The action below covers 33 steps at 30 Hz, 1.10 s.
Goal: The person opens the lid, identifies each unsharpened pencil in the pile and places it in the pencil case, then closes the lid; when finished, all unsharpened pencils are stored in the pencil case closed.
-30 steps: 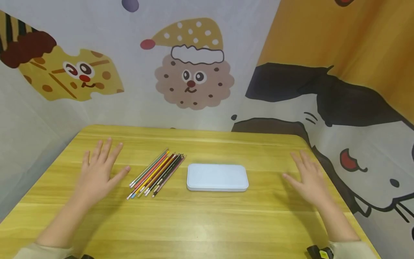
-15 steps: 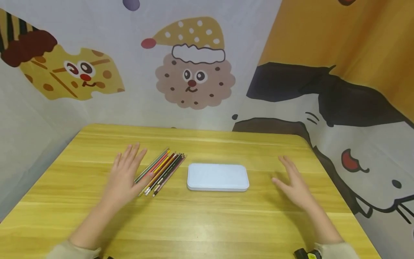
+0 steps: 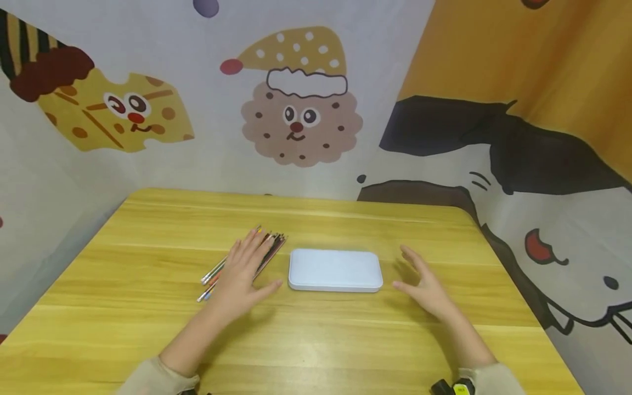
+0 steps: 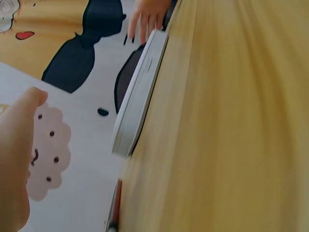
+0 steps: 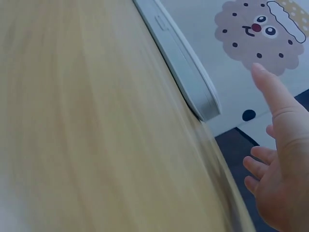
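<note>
Case (image 3: 336,270) is lying flat on the table (image 3: 316,334), probably central for two-sided access tbh; left hand (image 3: 240,281) is partly hiding the pencils (image 3: 271,254), right hand (image 3: 425,286) is hanging beside the case, thumbs apart from fingers, gripping nothing.

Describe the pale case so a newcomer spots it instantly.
On the yellow wood-grain table, look between the left hand and the right hand. The pale case lies flat there, just right of the pencils. It is one wide, rounded-corner block in a single pale colour, while the pencils are thin and multicoloured.
</note>
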Motion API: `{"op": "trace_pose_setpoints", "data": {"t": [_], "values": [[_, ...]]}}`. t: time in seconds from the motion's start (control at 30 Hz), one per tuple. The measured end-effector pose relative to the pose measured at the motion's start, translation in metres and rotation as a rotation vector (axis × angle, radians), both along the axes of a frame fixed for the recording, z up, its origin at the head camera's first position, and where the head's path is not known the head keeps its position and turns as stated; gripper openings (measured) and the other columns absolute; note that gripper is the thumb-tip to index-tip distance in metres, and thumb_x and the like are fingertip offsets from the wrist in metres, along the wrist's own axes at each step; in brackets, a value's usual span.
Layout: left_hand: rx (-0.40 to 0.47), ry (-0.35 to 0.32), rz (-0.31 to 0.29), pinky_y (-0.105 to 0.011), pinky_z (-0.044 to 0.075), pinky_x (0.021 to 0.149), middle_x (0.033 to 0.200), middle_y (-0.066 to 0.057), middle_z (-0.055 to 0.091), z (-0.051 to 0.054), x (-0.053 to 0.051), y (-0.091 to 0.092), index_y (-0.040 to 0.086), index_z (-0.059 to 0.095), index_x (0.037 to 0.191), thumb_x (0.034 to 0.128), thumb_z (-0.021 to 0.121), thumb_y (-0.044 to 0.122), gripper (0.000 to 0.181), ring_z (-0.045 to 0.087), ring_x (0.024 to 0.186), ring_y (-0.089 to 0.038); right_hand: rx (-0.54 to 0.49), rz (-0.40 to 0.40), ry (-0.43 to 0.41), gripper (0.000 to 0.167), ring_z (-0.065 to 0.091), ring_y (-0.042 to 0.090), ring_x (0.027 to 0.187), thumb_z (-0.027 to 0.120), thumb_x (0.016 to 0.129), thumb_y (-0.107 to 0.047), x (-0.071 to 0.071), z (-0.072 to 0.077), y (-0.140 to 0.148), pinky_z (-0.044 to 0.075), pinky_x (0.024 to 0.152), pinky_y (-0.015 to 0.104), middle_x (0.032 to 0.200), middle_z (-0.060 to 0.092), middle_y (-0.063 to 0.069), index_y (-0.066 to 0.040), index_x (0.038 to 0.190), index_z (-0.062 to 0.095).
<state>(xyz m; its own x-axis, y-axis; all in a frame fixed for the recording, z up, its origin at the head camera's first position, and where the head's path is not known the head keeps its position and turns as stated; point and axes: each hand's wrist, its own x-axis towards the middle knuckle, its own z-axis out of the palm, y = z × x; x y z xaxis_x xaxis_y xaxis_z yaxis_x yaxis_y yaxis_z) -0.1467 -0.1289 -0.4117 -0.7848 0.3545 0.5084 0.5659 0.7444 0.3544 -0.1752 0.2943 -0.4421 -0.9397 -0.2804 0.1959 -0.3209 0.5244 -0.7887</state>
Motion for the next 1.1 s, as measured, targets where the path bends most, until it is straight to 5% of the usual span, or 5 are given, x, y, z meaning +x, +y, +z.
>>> {"op": "trace_pose_setpoints", "data": {"t": [0.37,0.67,1.1], "values": [[-0.045,-0.021,-0.087,-0.048,0.006,0.113,0.155,-0.01,0.023,-0.011,-0.004,0.039,0.006,0.04,0.145,0.0806,0.072,0.045,0.082,0.013,0.143,-0.029,-0.045,0.096,-0.085,0.093,0.023,0.037,0.138,0.081,0.078,-0.02,-0.005,-0.01,-0.015,0.014,0.109,0.058,0.152,0.029,0.016,-0.006,0.151,0.024],[-0.129,-0.09,-0.174,-0.047,0.011,0.113,0.155,-0.012,0.022,-0.019,-0.009,0.069,0.007,0.035,0.148,0.085,0.068,0.046,0.081,0.014,0.143,-0.028,0.005,0.113,-0.106,0.102,0.023,0.035,0.139,0.085,0.072,-0.023,-0.012,-0.014,-0.022,0.015,0.11,0.054,0.151,0.029,0.017,-0.006,0.151,0.023],[-0.291,-0.104,-0.248,-0.046,0.011,0.113,0.155,-0.014,0.021,-0.032,-0.02,0.098,0.006,0.034,0.148,0.0901,0.059,0.05,0.077,0.017,0.142,-0.029,0.102,0.12,-0.128,0.103,0.023,0.038,0.138,0.084,0.073,-0.028,-0.018,-0.017,-0.027,0.016,0.11,0.054,0.151,0.027,0.021,-0.004,0.151,0.021]]}}
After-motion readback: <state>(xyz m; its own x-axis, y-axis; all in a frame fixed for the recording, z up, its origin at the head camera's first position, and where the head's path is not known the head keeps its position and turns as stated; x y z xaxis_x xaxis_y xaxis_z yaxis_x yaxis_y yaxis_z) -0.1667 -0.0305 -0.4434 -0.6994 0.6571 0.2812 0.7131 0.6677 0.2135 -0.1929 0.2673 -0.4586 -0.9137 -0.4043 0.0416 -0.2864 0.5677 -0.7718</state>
